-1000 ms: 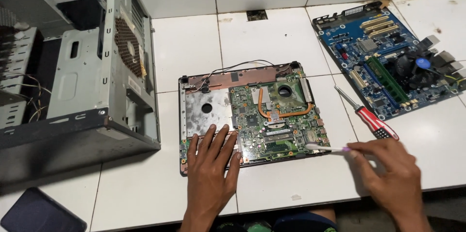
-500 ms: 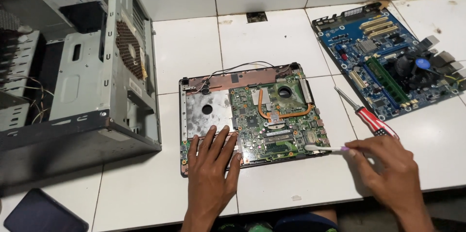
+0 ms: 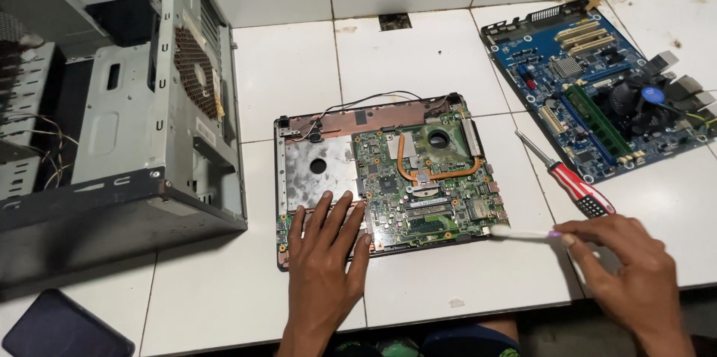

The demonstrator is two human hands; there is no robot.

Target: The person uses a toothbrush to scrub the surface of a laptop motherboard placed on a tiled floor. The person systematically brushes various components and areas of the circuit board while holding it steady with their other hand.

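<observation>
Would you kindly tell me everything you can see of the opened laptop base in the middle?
The laptop base lies flat on the white tiled surface, cover off. Its green board carries a curved copper heat pipe and a round fan; the left part is bare grey metal with a hole, and thin black wires loop past the far edge. The left hand rests on its near edge; a white brush in the right hand touches its right corner.

The single head camera looks steeply down from close above at the white tiled floor (image 3: 441,58), facing forward away from the person.
</observation>
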